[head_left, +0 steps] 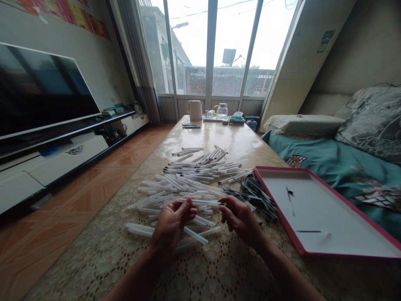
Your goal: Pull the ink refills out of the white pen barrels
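My left hand is closed, pinching a white pen barrel between thumb and fingers. The barrel lies nearly level and points to the right. At its right end, the thumb and forefinger of my right hand close around the tip, where a small dark bit shows; its detail is too small to make out. Beneath and behind my hands spreads a loose heap of white pen barrels. Farther back lie several white pens with dark ends. Right of my right hand is a pile of thin black pen refills.
A pink-rimmed white tray stands at the right, holding a few dark pen parts. A patterned cloth covers the table. At the far end stand a kettle and a glass jug. A green-covered sofa flanks the right.
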